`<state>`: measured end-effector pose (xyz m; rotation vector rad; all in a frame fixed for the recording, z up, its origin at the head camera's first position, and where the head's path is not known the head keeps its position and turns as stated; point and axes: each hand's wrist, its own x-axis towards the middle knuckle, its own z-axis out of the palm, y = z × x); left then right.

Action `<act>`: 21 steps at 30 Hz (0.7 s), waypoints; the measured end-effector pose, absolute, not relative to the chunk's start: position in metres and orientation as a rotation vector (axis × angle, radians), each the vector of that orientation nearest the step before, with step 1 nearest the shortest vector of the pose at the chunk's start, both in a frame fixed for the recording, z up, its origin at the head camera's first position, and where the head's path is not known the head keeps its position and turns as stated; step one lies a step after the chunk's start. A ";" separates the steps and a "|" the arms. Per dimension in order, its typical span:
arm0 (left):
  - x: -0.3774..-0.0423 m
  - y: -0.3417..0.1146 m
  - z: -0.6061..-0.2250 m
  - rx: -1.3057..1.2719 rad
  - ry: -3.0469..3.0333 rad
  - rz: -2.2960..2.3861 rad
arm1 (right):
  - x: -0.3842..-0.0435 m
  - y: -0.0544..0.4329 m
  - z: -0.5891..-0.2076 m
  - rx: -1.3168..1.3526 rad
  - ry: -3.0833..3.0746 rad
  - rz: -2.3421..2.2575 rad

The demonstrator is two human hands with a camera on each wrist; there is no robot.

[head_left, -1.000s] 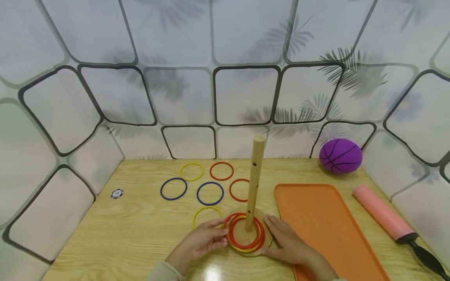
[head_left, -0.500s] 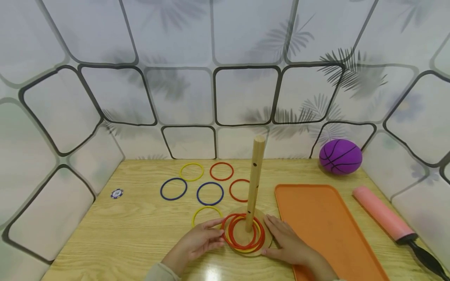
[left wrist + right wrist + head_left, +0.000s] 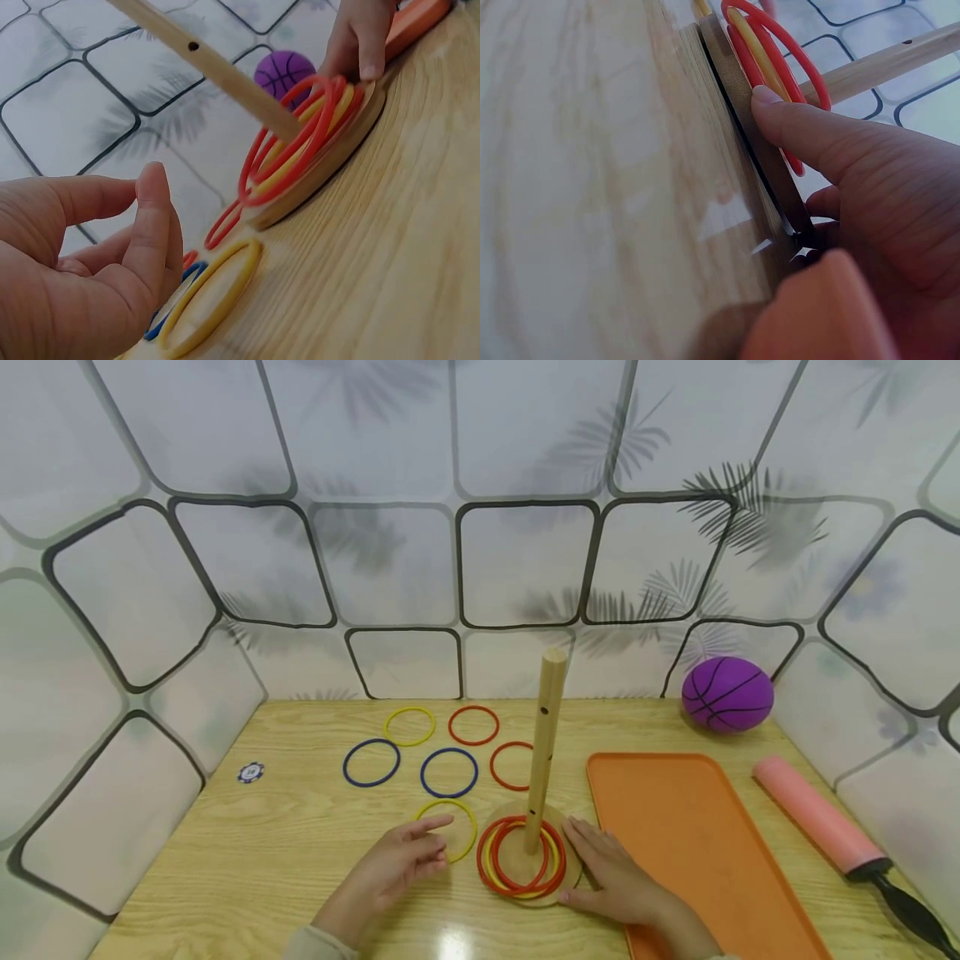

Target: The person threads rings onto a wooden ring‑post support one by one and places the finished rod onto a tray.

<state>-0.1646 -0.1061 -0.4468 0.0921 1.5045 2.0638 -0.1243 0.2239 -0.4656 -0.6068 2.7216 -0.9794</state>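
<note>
While the left hand (image 3: 396, 862) is hovering beside a yellow ring (image 3: 476, 832) on the table (image 3: 270, 852), its fingers are bending loosely, though whether the tips are touching I cannot tell. With thumb and fingers spread apart, the right hand (image 3: 615, 881) is touching the rim of the wooden base (image 3: 517, 864), where red and yellow rings (image 3: 480, 860) are lying stacked around the upright peg (image 3: 545, 743). Farther back, two blue rings (image 3: 422, 773) are lying flat, and an orange tray (image 3: 675, 827) is resting right of the base.
</note>
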 end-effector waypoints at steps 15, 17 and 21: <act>-0.174 -0.135 -0.439 0.184 1.895 1.966 | -0.124 0.224 -0.465 -0.634 2.730 -0.973; -0.173 -0.133 -0.438 0.209 2.071 1.839 | -0.124 0.224 -0.464 -0.620 2.720 -0.982; -0.173 -0.128 -0.438 0.354 2.400 1.502 | -0.124 0.224 -0.463 -0.624 2.723 -0.979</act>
